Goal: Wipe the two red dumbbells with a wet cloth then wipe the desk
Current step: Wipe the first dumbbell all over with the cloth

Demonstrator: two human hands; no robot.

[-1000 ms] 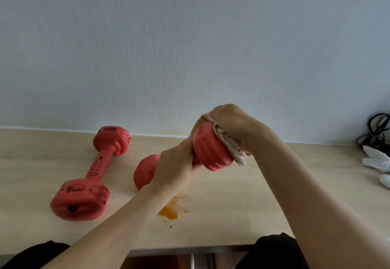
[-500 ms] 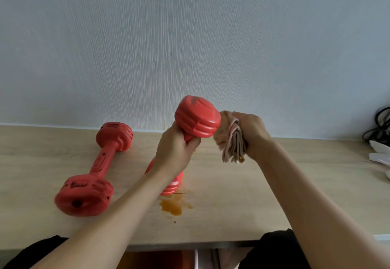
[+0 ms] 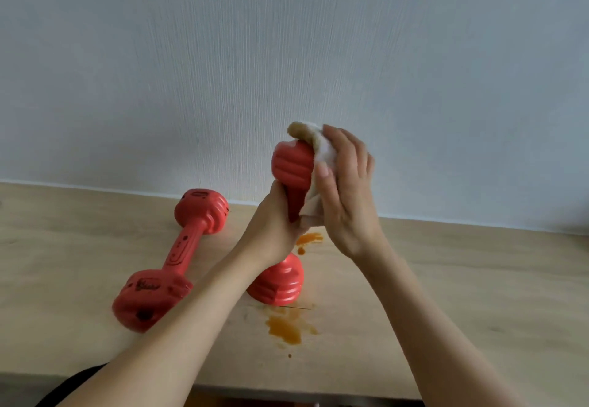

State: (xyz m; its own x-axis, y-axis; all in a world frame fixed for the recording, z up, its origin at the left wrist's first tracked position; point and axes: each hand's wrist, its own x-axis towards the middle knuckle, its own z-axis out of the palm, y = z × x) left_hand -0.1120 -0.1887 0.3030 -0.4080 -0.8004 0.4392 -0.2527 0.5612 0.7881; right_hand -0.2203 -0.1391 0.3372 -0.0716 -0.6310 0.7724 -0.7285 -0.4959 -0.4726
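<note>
One red dumbbell (image 3: 291, 166) stands upright on the wooden desk (image 3: 462, 295), its lower head resting on the desktop. My left hand (image 3: 274, 228) grips its handle in the middle. My right hand (image 3: 345, 189) presses a pale folded cloth (image 3: 320, 151) against the right side of the upper head, fingers fairly straight and the thumb over the cloth. The second red dumbbell (image 3: 173, 260) lies flat on the desk to the left, untouched, with dark smudges on its near head.
Orange-brown stains mark the desk: a larger one (image 3: 287, 327) in front of the standing dumbbell and a smaller one (image 3: 307, 239) behind it. A white wall rises right behind the desk. The desk's front edge runs along the bottom.
The cloth was apart from the dumbbell, bunched in my right hand; now my right hand presses it flat against the upper head. The dumbbell stands more upright.
</note>
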